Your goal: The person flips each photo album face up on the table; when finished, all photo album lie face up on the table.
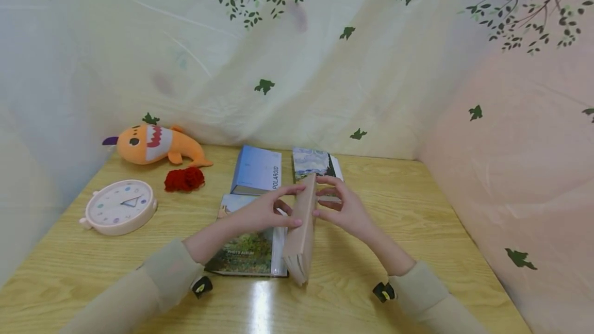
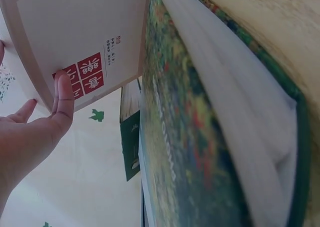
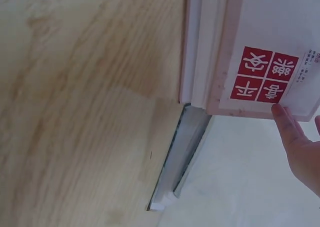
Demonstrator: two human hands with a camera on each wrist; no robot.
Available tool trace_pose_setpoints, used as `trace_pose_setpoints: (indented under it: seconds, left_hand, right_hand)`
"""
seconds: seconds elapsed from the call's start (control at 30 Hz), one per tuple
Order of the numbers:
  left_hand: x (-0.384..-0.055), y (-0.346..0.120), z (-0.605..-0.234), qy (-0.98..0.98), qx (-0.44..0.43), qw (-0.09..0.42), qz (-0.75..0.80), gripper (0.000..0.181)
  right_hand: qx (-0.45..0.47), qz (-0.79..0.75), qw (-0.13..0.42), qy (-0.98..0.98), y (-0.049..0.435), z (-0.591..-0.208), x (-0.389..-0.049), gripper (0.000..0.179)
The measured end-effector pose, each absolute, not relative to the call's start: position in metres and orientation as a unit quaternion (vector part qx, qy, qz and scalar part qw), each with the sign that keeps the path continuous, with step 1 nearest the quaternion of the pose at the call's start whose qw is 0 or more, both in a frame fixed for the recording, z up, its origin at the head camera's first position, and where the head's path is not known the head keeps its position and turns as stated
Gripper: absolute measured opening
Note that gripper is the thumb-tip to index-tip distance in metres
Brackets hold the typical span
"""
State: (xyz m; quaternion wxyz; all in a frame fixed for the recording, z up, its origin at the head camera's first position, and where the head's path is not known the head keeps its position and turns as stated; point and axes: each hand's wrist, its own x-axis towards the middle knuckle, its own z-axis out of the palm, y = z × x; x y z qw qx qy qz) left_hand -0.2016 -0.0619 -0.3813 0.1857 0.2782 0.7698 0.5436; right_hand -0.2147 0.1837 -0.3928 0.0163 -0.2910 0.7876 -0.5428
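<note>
A pale beige book (image 1: 301,226) stands on edge on the table, spine up, between both hands. My left hand (image 1: 257,214) holds it from the left, thumb nearer me and fingers farther along the spine. From the right, my right hand (image 1: 348,211) holds it with curved fingers and thumb at its far part. A red square with white characters (image 3: 264,74) marks the cover in the right wrist view. Close by on the left lies a green-and-blue photo album (image 1: 246,246), partly covered by my left hand.
Behind lie a blue Polaroid album (image 1: 257,166) and a landscape-covered album (image 1: 311,161), partly hidden by the book and right hand. To the left are an orange plush shark (image 1: 160,144), red yarn (image 1: 184,179) and a pink clock (image 1: 121,207). A printed curtain (image 1: 301,66) hangs behind the table.
</note>
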Motion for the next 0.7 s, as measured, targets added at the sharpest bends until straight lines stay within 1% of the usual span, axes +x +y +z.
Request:
trace_pose_setpoints:
  seconds: [0.23, 0.37, 0.57, 0.7]
  left_hand:
    - [-0.203, -0.074, -0.384, 0.76, 0.248, 0.202, 0.565, 0.08]
    - [-0.206, -0.079, -0.386, 0.759, 0.244, 0.205, 0.568, 0.081]
    - [-0.209, -0.086, -0.389, 0.753, 0.224, 0.23, 0.575, 0.086]
    - [-0.212, -0.091, -0.393, 0.748, 0.219, 0.238, 0.58, 0.087]
  right_hand:
    - [-0.289, -0.482, 0.019, 0.827, 0.173, -0.401, -0.213, 0.07]
    - [-0.285, -0.474, 0.034, 0.833, 0.168, -0.404, -0.212, 0.074]
    - [-0.295, -0.49, 0.056, 0.818, 0.163, -0.414, -0.215, 0.081]
    - [-0.286, -0.469, 0.069, 0.833, 0.163, -0.421, -0.217, 0.083]
